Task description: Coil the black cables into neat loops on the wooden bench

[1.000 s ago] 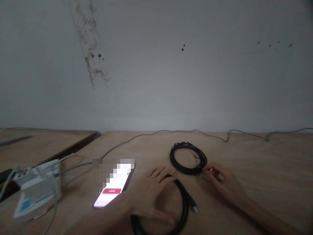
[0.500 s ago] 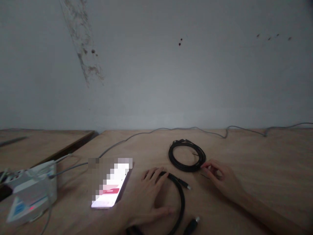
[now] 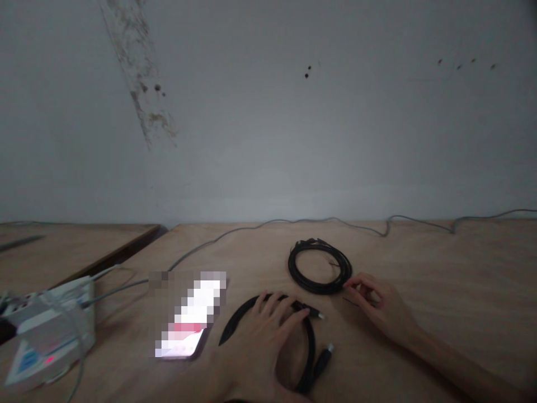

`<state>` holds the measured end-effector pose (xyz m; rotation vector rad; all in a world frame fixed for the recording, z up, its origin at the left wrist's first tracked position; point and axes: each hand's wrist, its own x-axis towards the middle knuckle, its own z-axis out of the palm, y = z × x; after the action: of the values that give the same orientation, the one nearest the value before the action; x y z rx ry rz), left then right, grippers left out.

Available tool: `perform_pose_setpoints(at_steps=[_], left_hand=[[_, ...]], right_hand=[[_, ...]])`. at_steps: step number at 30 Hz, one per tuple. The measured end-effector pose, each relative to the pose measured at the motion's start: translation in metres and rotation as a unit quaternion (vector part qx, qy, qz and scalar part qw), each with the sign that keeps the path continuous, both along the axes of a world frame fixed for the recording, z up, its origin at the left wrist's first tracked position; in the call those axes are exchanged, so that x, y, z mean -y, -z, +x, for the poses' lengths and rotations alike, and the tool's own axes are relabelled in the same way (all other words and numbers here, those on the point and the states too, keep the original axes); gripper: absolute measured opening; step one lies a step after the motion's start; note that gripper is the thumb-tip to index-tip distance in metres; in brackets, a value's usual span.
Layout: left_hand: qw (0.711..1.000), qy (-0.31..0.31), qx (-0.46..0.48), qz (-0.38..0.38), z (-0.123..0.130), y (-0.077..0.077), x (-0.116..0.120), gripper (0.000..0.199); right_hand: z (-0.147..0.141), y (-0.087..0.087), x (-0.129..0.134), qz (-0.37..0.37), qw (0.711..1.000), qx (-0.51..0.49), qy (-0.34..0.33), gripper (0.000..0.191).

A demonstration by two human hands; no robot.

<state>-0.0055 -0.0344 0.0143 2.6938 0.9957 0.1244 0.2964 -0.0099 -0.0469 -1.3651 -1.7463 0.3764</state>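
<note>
Your left hand (image 3: 260, 341) lies open, palm down, on a looped black cable (image 3: 309, 347), its plug (image 3: 324, 361) just beside the loop. Your right hand (image 3: 373, 302) brings its fingertips (image 3: 350, 286) together at the edge of a coiled black cable (image 3: 321, 290); you cannot tell if that grip holds it. Both cables lie on the wooden surface (image 3: 461, 280)

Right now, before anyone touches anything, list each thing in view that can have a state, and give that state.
Left hand: open, resting on the loose cable.
Right hand: fingers curled, fingertips at the coil's edge.
Coiled black cable: wound in a ring, lying flat.
Loose black cable: open loop, plugs unconnected.
Smartphone: face up, screen lit.
White electrical box: red light on.
</note>
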Motion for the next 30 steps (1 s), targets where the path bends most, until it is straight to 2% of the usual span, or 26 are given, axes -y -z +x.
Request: perform_pose_setpoints(at_steps=[3, 7, 14, 18, 21, 24, 26, 30], left_hand=[[1.000, -0.027, 0.004, 0.010, 0.007, -0.002, 0.003, 0.111], [0.997, -0.074, -0.006, 0.029, 0.014, 0.003, 0.002, 0.111], [0.973, -0.182, -0.026, 0.139, 0.023, 0.016, -0.004, 0.089], [0.963, -0.210, -0.037, 0.166, 0.024, 0.020, -0.008, 0.080], [0.975, -0.161, -0.032, 0.150, 0.017, 0.015, -0.008, 0.079], [0.994, -0.037, -0.033, 0.097, 0.004, 0.003, -0.009, 0.074], [0.995, 0.034, -0.021, 0.086, -0.006, -0.005, -0.011, 0.076], [0.994, 0.083, -0.021, 0.069, -0.020, -0.011, -0.017, 0.077]], right_hand=[[0.001, 0.002, -0.001, 0.002, 1.000, 0.006, -0.006, 0.032], [0.002, 0.002, -0.001, 0.008, 1.000, 0.025, 0.005, 0.034], [0.001, 0.003, -0.001, 0.022, 1.000, 0.020, -0.002, 0.032], [0.002, 0.003, -0.003, 0.017, 1.000, 0.015, -0.010, 0.031], [0.002, 0.002, -0.003, 0.020, 1.000, 0.012, -0.012, 0.030], [0.001, 0.002, -0.002, 0.027, 1.000, 0.008, -0.015, 0.028], [0.001, 0.004, -0.002, 0.030, 0.999, 0.008, -0.016, 0.027], [0.001, 0.006, -0.002, 0.015, 1.000, 0.001, -0.013, 0.028]])
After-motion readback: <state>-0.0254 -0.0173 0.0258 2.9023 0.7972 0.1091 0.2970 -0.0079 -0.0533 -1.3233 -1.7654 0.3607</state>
